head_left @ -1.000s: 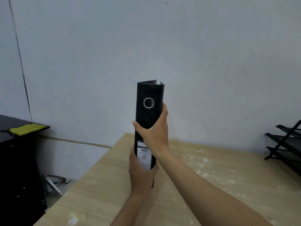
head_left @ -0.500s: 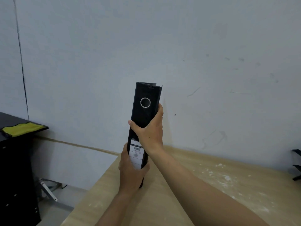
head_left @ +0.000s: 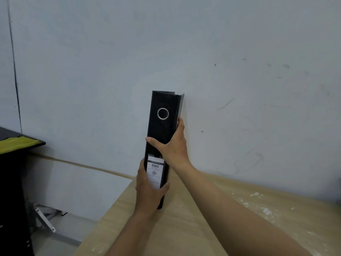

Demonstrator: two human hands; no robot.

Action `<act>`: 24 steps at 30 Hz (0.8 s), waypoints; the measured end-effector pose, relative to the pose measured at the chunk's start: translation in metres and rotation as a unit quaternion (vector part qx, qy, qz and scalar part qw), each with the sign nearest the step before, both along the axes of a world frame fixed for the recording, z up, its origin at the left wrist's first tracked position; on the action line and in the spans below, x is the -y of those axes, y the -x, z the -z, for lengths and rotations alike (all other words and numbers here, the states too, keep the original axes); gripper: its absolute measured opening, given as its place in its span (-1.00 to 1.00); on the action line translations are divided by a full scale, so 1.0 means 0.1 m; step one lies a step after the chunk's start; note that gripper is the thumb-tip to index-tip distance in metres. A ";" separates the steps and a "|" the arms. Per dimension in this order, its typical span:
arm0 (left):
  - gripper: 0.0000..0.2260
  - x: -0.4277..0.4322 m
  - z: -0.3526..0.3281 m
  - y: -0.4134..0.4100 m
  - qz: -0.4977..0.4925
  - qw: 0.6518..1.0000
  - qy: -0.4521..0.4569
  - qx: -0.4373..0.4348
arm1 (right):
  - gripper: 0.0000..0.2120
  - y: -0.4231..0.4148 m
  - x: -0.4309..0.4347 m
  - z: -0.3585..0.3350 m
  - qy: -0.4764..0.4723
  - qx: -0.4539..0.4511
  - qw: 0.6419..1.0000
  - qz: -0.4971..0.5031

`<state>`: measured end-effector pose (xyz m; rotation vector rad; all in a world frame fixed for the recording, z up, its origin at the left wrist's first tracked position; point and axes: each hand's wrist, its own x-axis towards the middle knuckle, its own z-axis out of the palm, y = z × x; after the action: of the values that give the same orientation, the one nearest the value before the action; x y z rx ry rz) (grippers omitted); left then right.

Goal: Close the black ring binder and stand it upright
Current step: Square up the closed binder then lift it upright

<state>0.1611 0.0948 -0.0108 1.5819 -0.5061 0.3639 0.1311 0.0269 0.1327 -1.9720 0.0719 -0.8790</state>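
Standing on end near the wooden table's (head_left: 193, 228) left edge, spine to camera, leaning slightly right: black ring binder (head_left: 162, 137), closed. Wrapped around mid-spine to steady the top, right hand (head_left: 172, 147); clamped around the labelled foot to brace it, left hand (head_left: 148, 193).

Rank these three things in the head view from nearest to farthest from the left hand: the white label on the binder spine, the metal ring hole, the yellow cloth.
From the left hand:
1. White label, low on the black binder spine, touching the hand.
2. Metal ring hole, higher on the spine.
3. Yellow cloth, far left on the black cabinet.
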 end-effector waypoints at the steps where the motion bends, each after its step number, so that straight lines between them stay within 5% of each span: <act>1: -0.08 0.01 0.00 -0.01 -0.004 1.000 -0.003 -0.001 | 0.11 -0.01 0.01 0.00 0.001 -0.006 1.000 -0.001; 24: -0.06 -0.06 0.01 0.00 -0.015 0.999 -0.041 -0.033 | 0.07 -0.03 0.01 0.03 -0.003 -0.052 0.999 -0.012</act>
<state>0.1610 0.1008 -0.0123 1.6760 -0.4520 0.3169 0.1340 0.0263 0.1298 -2.0091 0.1109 -0.7591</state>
